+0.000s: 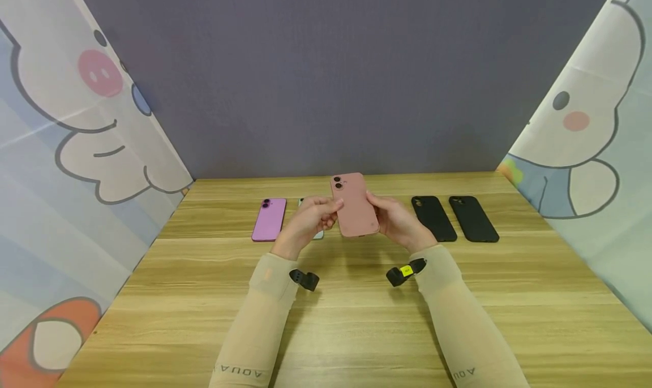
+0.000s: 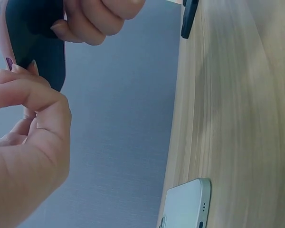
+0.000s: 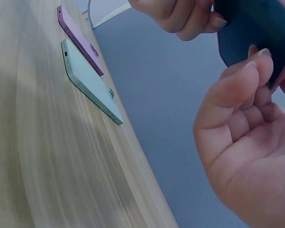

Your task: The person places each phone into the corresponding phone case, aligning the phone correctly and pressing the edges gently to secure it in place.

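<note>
- Wooden table [image 1: 356,320] is backed by a grey wall and flanked by cartoon curtains.
- Pale green phone [image 3: 88,80] is largely hidden behind the left hand [image 1: 311,221] in the head view.
- Pink phone [image 1: 355,205], matte with two camera lenses, is held above the table, gripped at its edges by the curled fingers of the left hand and the right hand [image 1: 394,221].
- Purple phone [image 1: 269,219] and two black cases [image 1: 433,218] are laid flat.

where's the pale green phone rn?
Head view: the pale green phone lies flat on the table, left of centre, mostly hidden behind the left hand, beside the purple phone.
</note>
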`<action>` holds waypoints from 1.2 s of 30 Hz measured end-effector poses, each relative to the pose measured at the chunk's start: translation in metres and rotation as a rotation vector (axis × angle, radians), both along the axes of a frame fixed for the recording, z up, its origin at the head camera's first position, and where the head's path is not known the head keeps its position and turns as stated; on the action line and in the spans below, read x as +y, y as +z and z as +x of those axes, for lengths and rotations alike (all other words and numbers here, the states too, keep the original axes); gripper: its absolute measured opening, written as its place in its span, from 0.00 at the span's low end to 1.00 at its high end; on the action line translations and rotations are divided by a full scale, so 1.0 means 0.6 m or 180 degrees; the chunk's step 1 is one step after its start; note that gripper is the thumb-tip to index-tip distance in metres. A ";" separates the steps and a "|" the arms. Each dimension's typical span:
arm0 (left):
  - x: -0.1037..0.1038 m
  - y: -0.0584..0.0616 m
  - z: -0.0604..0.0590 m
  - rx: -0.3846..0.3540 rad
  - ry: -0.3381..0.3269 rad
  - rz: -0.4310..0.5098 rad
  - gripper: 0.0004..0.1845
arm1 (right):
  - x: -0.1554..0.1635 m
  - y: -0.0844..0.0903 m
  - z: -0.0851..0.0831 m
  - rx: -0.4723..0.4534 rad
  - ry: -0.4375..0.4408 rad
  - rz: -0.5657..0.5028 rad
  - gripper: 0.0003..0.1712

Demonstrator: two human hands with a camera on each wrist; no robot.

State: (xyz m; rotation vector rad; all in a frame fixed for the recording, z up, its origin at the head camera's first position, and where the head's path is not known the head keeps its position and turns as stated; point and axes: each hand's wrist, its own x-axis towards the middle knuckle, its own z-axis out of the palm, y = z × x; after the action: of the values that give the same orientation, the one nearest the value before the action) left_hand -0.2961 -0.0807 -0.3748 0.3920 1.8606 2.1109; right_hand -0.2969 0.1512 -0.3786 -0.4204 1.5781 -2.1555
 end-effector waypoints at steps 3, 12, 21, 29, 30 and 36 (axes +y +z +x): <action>0.000 0.000 0.000 -0.0037 0.0029 -0.0027 0.13 | -0.001 -0.001 -0.001 0.0025 0.0017 0.0046 0.18; 0.001 -0.001 -0.001 -0.0102 0.0083 -0.0120 0.14 | 0.000 -0.002 -0.002 0.0117 0.0043 0.0219 0.20; 0.001 0.000 -0.001 -0.0108 0.0111 -0.0226 0.14 | -0.003 -0.001 -0.003 0.0140 -0.0055 0.0436 0.21; 0.001 0.001 -0.003 -0.0159 0.0160 -0.0313 0.14 | -0.007 -0.005 -0.006 0.0112 -0.0107 0.0515 0.20; 0.001 0.002 -0.002 -0.0137 0.0178 -0.0378 0.15 | -0.007 -0.005 -0.006 0.0111 -0.0116 0.0524 0.20; 0.003 0.003 -0.001 -0.0049 0.0264 -0.0723 0.16 | -0.009 -0.009 -0.007 0.0088 -0.0130 0.0513 0.21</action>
State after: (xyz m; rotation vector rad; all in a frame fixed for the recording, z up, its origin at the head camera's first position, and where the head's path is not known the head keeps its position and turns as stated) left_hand -0.2966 -0.0786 -0.3728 0.2489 2.1123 1.9171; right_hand -0.3009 0.1460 -0.3838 -0.3708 1.7745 -2.0404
